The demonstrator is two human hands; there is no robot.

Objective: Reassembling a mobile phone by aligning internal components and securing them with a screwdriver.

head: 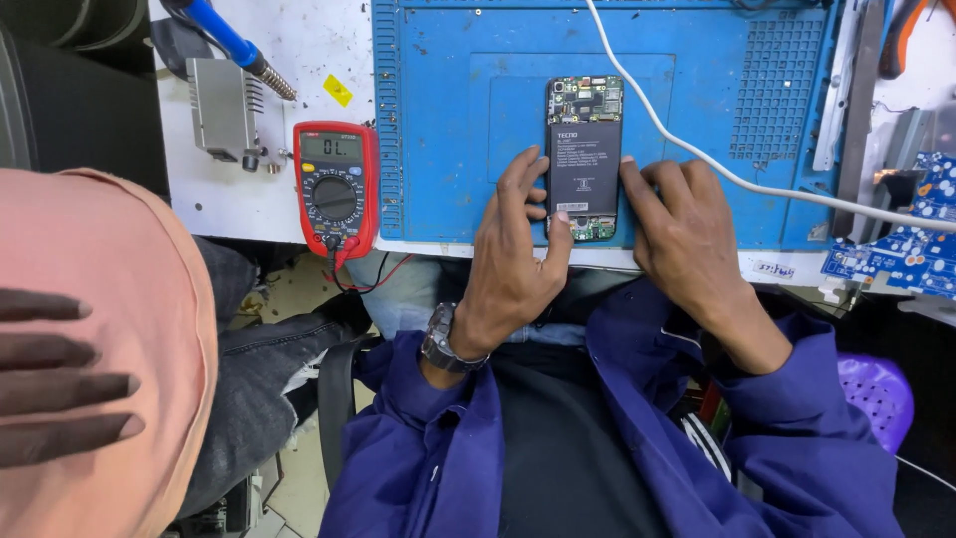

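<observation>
Your left hand (pixel 513 264) & right hand (pixel 682 224) pinch a black opened smartphone w/ exposed battery (pixel 585 157), flat on the blue repair mat (pixel 448 120). Likely light, stiff, fragile; hold by side edges.

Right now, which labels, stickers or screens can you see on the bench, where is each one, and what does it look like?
Multimeter screen: small grey rectangle atop the red meter, left of the blue mat.
Battery label: black with pale print, on the opened phone between left hand and right hand.
Yellow sticker: small diamond on the white bench.
</observation>
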